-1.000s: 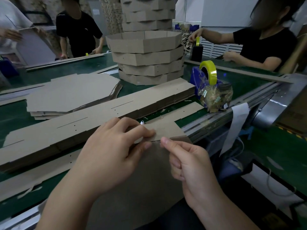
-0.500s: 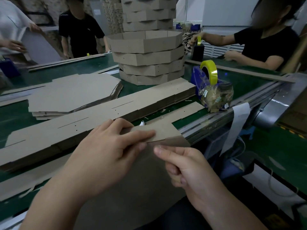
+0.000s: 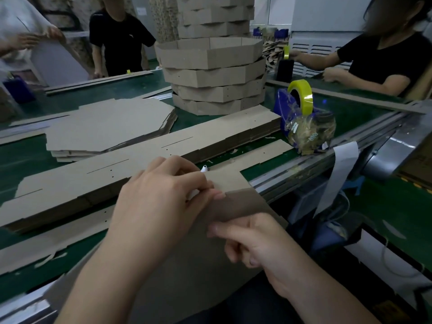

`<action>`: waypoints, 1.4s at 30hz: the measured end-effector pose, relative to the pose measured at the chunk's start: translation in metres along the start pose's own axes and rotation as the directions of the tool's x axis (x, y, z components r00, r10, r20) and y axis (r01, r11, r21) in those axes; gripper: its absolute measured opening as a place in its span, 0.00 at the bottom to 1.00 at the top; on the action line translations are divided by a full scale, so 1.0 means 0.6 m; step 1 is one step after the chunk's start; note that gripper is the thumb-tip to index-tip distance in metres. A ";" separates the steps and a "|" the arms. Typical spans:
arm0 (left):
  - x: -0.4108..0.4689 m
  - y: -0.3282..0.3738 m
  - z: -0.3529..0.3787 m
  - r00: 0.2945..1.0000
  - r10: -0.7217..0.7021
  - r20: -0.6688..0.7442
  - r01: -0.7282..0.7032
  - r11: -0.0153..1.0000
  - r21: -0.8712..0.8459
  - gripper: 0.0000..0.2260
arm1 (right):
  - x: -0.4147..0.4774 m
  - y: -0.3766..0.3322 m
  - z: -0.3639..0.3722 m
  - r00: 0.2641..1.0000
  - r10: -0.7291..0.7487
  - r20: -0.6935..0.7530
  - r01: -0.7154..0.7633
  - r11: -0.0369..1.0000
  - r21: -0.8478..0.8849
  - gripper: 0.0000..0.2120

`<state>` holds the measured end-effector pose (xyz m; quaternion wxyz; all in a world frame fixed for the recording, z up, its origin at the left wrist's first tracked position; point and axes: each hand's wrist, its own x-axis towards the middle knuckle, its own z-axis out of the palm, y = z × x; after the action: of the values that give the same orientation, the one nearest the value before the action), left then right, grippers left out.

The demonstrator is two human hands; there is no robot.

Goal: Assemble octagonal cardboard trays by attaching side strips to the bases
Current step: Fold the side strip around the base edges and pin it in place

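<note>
The base (image 3: 187,281), a brown cardboard panel, occupies the lower centre of the frame. It is tilted, with its upper edge meeting the side strip (image 3: 233,181) at the near rim of the table (image 3: 23,160).

The left hand (image 3: 161,206) lies over this joint. Its fingers are curled on the side strip, its thumb tip sits at the base's upper edge, and it pinches the two together. A small white tip (image 3: 204,168) protrudes just beyond the knuckles; what it is cannot be determined.

The right hand (image 3: 261,249) holds the base at its right edge. One digit is stretched flat along the face; the others are curled.

Just beyond the side strip, a long stack of strips (image 3: 163,155) crosses the centre of the frame. A stack of flat octagonal panels (image 3: 109,127) lies at centre left. Finished trays (image 3: 212,73) are piled at upper centre.

A blue tape dispenser (image 3: 282,108) carrying a yellow roll (image 3: 304,99) stands at centre right, touching a clear bag (image 3: 311,134).

Other persons work at the upper left and upper right.
</note>
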<state>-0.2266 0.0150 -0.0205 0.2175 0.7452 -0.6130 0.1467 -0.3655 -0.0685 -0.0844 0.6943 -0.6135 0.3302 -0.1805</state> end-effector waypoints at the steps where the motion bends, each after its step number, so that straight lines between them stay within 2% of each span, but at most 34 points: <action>1: -0.003 0.000 0.000 1.000 0.024 0.006 -0.024 1.000 0.013 0.13 | -0.002 0.003 0.001 0.998 -0.052 -0.044 0.050 0.998 -0.038 0.19; 3: -0.008 0.001 -0.003 0.998 0.063 0.009 -0.063 0.996 0.058 0.15 | -0.001 0.008 -0.005 0.940 -0.264 -0.217 0.262 0.964 -0.040 0.19; 5: -0.013 -0.001 -0.006 0.997 0.076 0.024 -0.078 0.992 0.097 0.15 | 0.004 0.011 -0.015 0.790 -0.438 -0.429 0.486 0.874 0.002 0.13; 6: -0.015 -0.002 -0.008 0.996 0.074 0.040 -0.078 0.991 0.109 0.14 | 0.007 0.011 -0.020 0.721 -0.489 -0.492 0.557 0.831 -0.010 0.08; 7: -0.017 -0.003 -0.010 0.996 0.080 0.046 -0.085 0.988 0.131 0.13 | 0.010 0.009 -0.022 0.685 -0.519 -0.512 0.585 0.810 -0.040 0.03; 8: -0.020 -0.004 -0.010 0.994 0.092 0.051 -0.099 0.982 0.162 0.11 | 0.013 0.012 -0.023 0.668 -0.551 -0.501 0.589 0.802 -0.096 0.03; 9: -0.025 -0.005 -0.009 0.993 0.100 0.058 -0.110 0.974 0.199 0.11 | 0.014 0.015 -0.022 0.669 -0.581 -0.464 0.586 0.796 -0.151 0.06; 12: -0.035 -0.004 -0.012 0.986 0.074 0.149 -0.113 0.954 0.278 0.23 | 0.014 0.019 -0.022 0.634 -0.682 -0.365 0.607 0.731 -0.311 0.11; 13: -0.035 -0.002 -0.014 0.983 0.068 0.172 -0.118 0.947 0.298 0.22 | 0.013 0.021 -0.022 0.624 -0.705 -0.337 0.618 0.709 -0.340 0.13; 16: -0.021 0.021 -0.021 0.973 0.044 0.228 -0.115 0.944 0.308 0.23 | 0.008 0.019 -0.023 0.616 -0.749 -0.244 0.681 0.662 -0.313 0.15; 18: -0.011 0.037 -0.018 0.972 0.052 0.228 -0.112 0.959 0.261 0.21 | 0.009 0.009 -0.034 0.602 -0.760 -0.244 0.691 0.649 -0.318 0.16; 19: -0.010 0.043 -0.018 0.973 0.069 0.221 -0.122 0.963 0.240 0.20 | 0.012 0.001 -0.043 0.632 -0.736 -0.241 0.662 0.675 -0.326 0.15; 20: -0.011 0.047 -0.020 0.974 0.087 0.211 -0.136 0.964 0.230 0.20 | 0.018 -0.008 -0.055 0.711 -0.677 -0.191 0.601 0.726 -0.336 0.14; 22: -0.016 0.051 -0.031 0.978 0.109 0.180 -0.146 0.967 0.210 0.20 | 0.028 -0.025 -0.081 0.910 -0.407 0.074 0.402 0.829 -0.389 0.19; 23: -0.020 0.049 -0.035 0.980 0.120 0.157 -0.150 0.969 0.196 0.20 | 0.030 -0.031 -0.092 0.947 -0.263 0.182 0.317 0.849 -0.422 0.21; 24: -0.024 0.049 -0.040 0.982 0.132 0.131 -0.155 0.970 0.185 0.20 | 0.030 -0.036 -0.101 0.954 -0.181 0.241 0.273 0.857 -0.438 0.23; 26: -0.033 0.048 -0.047 0.986 0.134 0.096 -0.148 0.975 0.163 0.20 | 0.029 -0.046 -0.116 0.954 -0.196 0.226 0.284 0.827 -0.486 0.26; 30: -0.048 0.044 -0.054 0.994 0.107 0.011 -0.108 0.990 0.091 0.20 | 0.022 -0.066 -0.139 0.901 -0.417 0.116 0.406 0.720 -0.563 0.21; 34: -0.057 0.039 -0.053 0.994 0.099 -0.042 -0.098 0.995 0.023 0.20 | 0.004 -0.077 -0.148 0.759 -0.646 0.082 0.556 0.577 -0.598 0.17; 38: -0.064 0.031 -0.054 0.994 0.067 -0.090 -0.079 0.988 -0.136 0.21 | -0.009 -0.084 -0.149 0.680 -0.725 0.111 0.618 0.485 -0.619 0.13; 42: -0.075 0.019 -0.034 0.993 0.055 -0.101 -0.078 0.967 -0.242 0.22 | -0.009 -0.074 -0.143 0.598 -0.791 0.129 0.637 0.372 -0.675 0.17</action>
<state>-0.2462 0.0620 -0.0232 0.3316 0.6839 -0.6403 0.1117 -0.4211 -0.1359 -0.0423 0.2390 -0.8730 0.1437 -0.4001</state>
